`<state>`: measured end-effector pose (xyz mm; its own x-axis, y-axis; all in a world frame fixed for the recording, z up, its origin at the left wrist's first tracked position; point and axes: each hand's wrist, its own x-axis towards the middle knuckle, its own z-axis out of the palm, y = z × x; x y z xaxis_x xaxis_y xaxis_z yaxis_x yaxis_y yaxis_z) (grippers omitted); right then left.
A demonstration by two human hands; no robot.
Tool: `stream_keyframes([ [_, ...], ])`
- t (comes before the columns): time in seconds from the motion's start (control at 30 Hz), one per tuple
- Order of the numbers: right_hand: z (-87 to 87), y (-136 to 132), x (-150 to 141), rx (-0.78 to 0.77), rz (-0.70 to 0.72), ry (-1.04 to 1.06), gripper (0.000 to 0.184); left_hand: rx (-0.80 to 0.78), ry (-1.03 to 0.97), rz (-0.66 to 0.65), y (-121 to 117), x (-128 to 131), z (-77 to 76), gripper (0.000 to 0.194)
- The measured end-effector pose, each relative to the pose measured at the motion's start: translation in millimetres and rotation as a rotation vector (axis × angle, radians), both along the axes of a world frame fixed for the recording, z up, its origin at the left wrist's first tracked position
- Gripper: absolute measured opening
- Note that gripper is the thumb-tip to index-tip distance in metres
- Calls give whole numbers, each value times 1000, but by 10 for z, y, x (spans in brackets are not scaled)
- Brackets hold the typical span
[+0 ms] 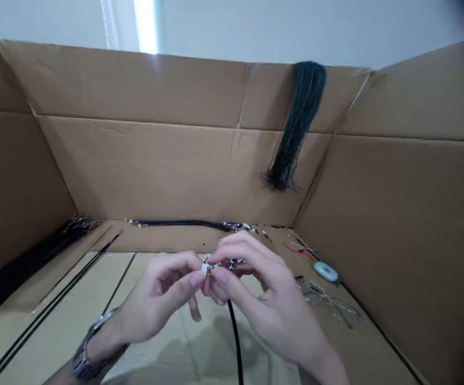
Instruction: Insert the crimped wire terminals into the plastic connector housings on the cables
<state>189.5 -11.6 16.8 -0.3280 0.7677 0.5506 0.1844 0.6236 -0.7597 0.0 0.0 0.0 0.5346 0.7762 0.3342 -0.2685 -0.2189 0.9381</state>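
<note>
My left hand point(163, 297) and my right hand point(264, 294) meet low in the middle of the view, inside a big open cardboard box point(155, 171). Both pinch a small white connector point(206, 269) at the end of a black cable point(236, 342), which hangs down between my wrists. The thumb and forefinger of each hand are pressed together on the connector. Thin wire ends with tiny contacts show just behind my right fingertips. A metal watch point(89, 347) sits on my left wrist.
A bundle of black wires point(296, 128) hangs over the box's back wall. More black cables point(175, 223) lie along the back floor and at the left point(55, 299). A small light-blue oval object point(325, 271), red wires and loose thin wires point(328, 302) lie at the right.
</note>
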Motion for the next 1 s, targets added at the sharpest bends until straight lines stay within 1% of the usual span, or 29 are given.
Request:
stream_keyframes([
  [0.07,17,0,12,29,-3,-5,10,51,32,38,10,-5,-1,23],
  [0.13,37,0,31,21,1,-25,10,87,75,76,10,-9,-5,22],
  [0.17,47,2,44,8,-1,-47,11,101,104,98,6,-11,-8,21],
  [0.23,62,14,77,-64,16,-85,12,113,164,134,-11,-12,-11,21],
  [0.3,61,48,107,-175,87,-80,10,119,208,148,-32,-6,-6,21],
  [0.4,19,136,122,-331,272,60,11,122,211,163,-61,12,10,24],
  [0.47,-20,199,107,-401,367,163,15,113,192,184,-74,26,18,25],
  [0.57,-57,245,73,-448,423,238,19,128,185,210,-86,34,25,26],
  [0.67,-48,209,57,-422,384,228,17,191,249,227,-77,11,40,26],
  [0.73,-24,156,65,-367,278,145,14,243,343,235,-58,-23,54,26],
  [0.8,1,111,89,-298,137,2,10,300,462,244,-37,-59,66,26],
  [0.87,17,97,126,-266,57,-127,10,367,563,254,-25,-84,72,25],
  [0.9,20,104,147,-278,63,-155,10,401,599,258,-26,-90,73,25],
  [0.93,19,121,168,-309,105,-154,11,430,623,261,-30,-90,73,26],
  [1.0,7,175,200,-392,232,-83,15,467,632,266,-45,-77,73,27],
])
